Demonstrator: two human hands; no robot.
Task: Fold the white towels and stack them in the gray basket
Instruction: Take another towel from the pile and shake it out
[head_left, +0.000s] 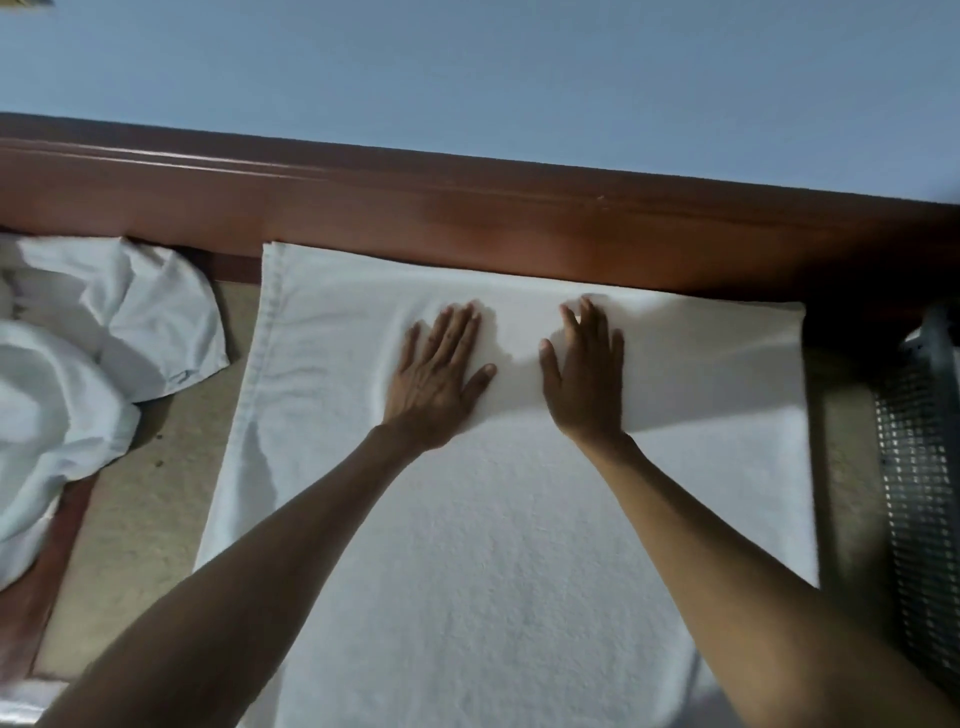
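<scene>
Closest to the camera it's just two bare forearms reaching out over a big white towel (467, 545) spread flat on the table (156, 493). Further along, the left hand (434, 374) and right hand (584, 376) sit side by side, palms down, fingers (457, 332) spread and flat, gripping nothing, just pressing on the far part of the towel, where a flap looks folded back toward the person. So I'd call this the first fold getting smoothed, with more folds still to go on this one. Off to the left there's a crumpled heap of white towels (67, 374), not folded at all yet. On the right edge you can see the gray basket (919, 467) with its mesh side, but I can't tell whether anything's inside. Behind everything runs a reddish wooden rail (467, 218) and a blue wall (519, 67). Early days, I reckon.
</scene>
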